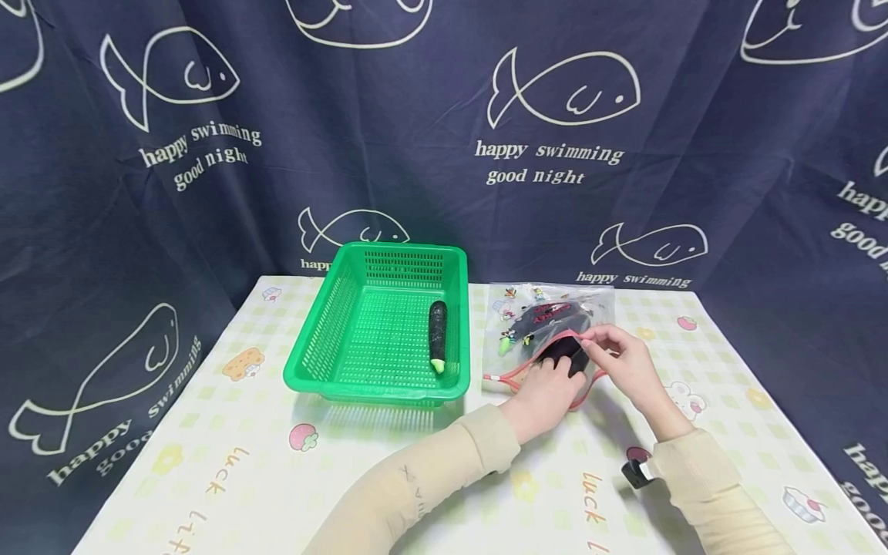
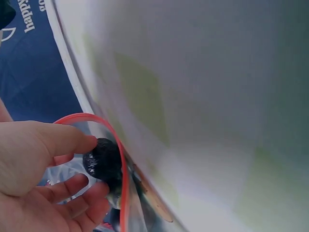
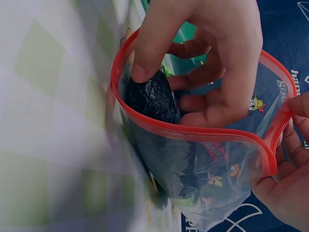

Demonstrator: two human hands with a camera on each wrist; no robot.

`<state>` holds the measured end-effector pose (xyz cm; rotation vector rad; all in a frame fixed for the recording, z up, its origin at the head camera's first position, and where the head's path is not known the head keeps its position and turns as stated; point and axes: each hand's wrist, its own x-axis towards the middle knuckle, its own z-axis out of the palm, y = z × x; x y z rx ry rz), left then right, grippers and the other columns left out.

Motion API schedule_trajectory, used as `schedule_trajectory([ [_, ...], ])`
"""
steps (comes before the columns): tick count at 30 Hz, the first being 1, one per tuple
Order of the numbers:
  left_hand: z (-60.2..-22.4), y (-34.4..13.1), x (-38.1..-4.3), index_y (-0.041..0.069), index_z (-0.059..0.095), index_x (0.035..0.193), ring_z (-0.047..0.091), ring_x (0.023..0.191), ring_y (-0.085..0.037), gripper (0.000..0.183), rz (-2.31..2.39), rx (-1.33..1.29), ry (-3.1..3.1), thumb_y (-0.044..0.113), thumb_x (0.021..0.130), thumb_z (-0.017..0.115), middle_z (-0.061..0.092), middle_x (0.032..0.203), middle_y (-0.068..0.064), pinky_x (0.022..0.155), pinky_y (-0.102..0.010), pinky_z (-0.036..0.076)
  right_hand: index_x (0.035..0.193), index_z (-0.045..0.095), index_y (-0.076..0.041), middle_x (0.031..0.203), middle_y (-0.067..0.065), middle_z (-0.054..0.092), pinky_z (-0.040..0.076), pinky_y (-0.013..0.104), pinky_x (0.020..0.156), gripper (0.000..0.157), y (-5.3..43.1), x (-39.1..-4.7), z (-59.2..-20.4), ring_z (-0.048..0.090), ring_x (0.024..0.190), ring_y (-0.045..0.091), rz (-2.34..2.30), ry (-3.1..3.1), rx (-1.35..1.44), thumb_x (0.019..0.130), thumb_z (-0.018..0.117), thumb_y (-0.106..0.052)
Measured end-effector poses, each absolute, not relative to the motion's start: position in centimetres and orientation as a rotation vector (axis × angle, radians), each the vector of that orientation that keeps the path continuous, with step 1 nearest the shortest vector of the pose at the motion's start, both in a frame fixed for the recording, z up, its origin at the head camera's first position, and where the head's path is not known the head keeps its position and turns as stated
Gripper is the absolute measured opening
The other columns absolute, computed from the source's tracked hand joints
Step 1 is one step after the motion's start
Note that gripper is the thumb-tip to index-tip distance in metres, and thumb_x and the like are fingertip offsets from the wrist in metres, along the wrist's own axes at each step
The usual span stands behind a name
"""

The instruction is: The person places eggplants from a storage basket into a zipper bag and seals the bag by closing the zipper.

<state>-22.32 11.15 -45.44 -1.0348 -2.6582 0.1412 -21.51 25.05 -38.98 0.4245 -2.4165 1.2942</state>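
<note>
A clear zip bag (image 3: 193,129) with a red rim and cartoon prints lies at the right of the table, its mouth spread. My left hand (image 1: 544,393) reaches in over the rim. Its thumb and fingers hold the end of a glossy, dark vegetable (image 3: 153,96) inside the bag, thumb on one side and fingertips on the other. Beside it, my right hand (image 1: 627,366) pinches the red rim between thumb and fingers. More dark shapes show through the plastic, partly hidden by the hands. A pale green tip is visible low in the bag.
Left of the bag stands a green plastic basket (image 1: 378,390). One long dark vegetable (image 1: 437,331) with a pale green end lies along its right side. The table wears a checked, printed cloth (image 1: 264,462); a dark blue fish-print curtain (image 1: 416,139) hangs behind.
</note>
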Motion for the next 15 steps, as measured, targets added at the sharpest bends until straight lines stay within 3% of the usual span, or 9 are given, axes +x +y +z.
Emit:
schedule_trajectory([
  [15, -43.2, 9.7, -21.1, 0.027, 0.049, 0.112, 0.049, 0.087, -0.017, 0.025, 0.106, -1.076, -2.646, 0.024, 0.09, 0.061, 0.048, 0.105, 0.001, 0.068, -0.026, 0.044, 0.095, 0.065, 0.005, 0.08, 0.013, 0.064, 0.044, 0.013, 0.063, 0.01, 25.1, -21.4, -38.8, 0.06, 0.071, 0.003, 1.273, -2.426, 0.416, 0.086, 0.063, 0.001],
])
